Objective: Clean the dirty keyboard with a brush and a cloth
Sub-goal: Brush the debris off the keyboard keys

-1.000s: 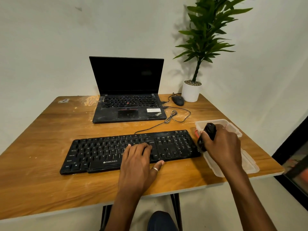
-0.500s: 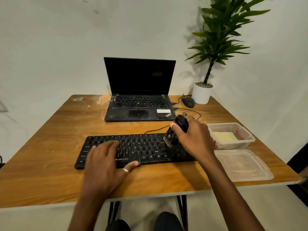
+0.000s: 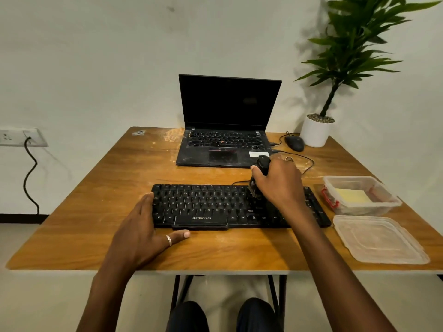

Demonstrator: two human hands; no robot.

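1. The bench (image 3: 215, 255) carries everything; both hands work near its front edge, with the laptop (image 3: 225, 140) beyond them.
2. The keyboard (image 3: 203, 204) lies flat between the hands. A second ago the left hand (image 3: 141, 231) lay on the middle keys; it has since slid to the keyboard's left end, fingers spread flat and thumb along the front edge, which looks like bracing it.
3. The open container (image 3: 359, 195), just right of the right hand, holds a yellow cloth (image 3: 352, 195), untouched; its lid (image 3: 378, 240) lies nearer the person.
4. The right hand (image 3: 280, 185) is wrapped tight round the brush (image 3: 260, 173). It has come from beside the container to the right-centre keys, bristles down on the upper rows. Brushing seems just begun; wiping remains.
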